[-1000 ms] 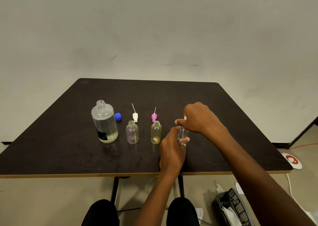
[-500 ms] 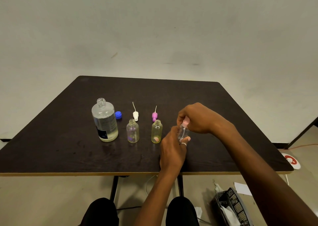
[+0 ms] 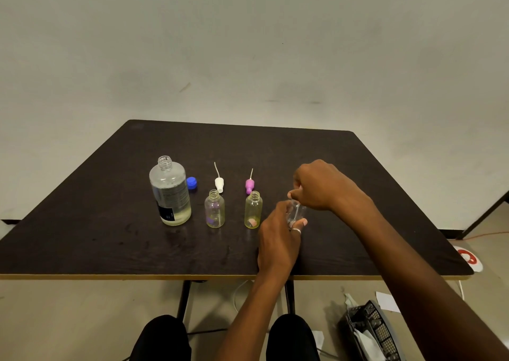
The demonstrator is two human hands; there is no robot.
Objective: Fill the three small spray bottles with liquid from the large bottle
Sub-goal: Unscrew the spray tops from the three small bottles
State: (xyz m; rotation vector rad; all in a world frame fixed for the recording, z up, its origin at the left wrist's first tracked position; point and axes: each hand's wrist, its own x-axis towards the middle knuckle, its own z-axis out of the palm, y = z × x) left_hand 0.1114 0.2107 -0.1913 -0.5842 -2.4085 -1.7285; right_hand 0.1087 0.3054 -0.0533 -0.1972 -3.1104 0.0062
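Head view: our left hand (image 3: 278, 239) wraps the small clear plastic spray bottle (image 3: 297, 211), upright, on or just over the dark wooden table (image 3: 110, 236); our right hand (image 3: 319, 187) pinches at its neck. Light, slick, thin-walled, we judge: hold the body low, gently.

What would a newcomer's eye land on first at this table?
Two hands right of centre: the left hand holds a small clear bottle, the right hand pinches at its top. Left of them on the dark table stand an open large bottle with its blue cap beside it and two open small bottles, a white spray top and a pink spray top set behind.
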